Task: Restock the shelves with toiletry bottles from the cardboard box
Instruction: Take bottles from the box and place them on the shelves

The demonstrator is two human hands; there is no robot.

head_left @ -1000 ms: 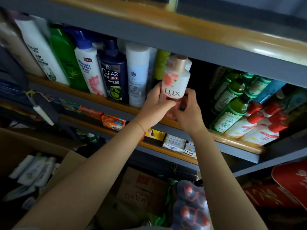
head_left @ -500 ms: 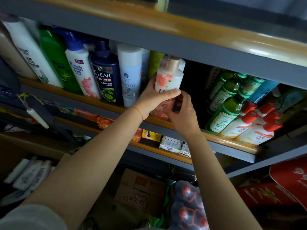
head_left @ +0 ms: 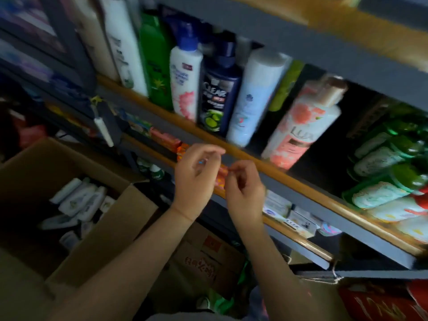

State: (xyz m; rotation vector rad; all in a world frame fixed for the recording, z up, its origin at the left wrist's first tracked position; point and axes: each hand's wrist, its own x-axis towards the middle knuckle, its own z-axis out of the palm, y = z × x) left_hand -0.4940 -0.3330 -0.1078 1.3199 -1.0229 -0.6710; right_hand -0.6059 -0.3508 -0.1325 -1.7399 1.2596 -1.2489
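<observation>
- My left grip (head_left: 196,174) and right grip (head_left: 243,188) hang loosely curled, holding nothing, just below the shelf edge (head_left: 289,174).
- The pink LUX bottle (head_left: 298,126) stands tilted on this shelf, beside the white bottle (head_left: 252,98).
- The cardboard box (head_left: 111,218) at lower left holds white bottles.

We've got just one view, from the head, looking forward and a little down, tilted so the grey metal shelf with its wooden lip (head_left: 273,166) slants across us. We're close in, both bare forearms rising from the bottom edge, the open brown cardboard box (head_left: 97,230) low at our left.
</observation>
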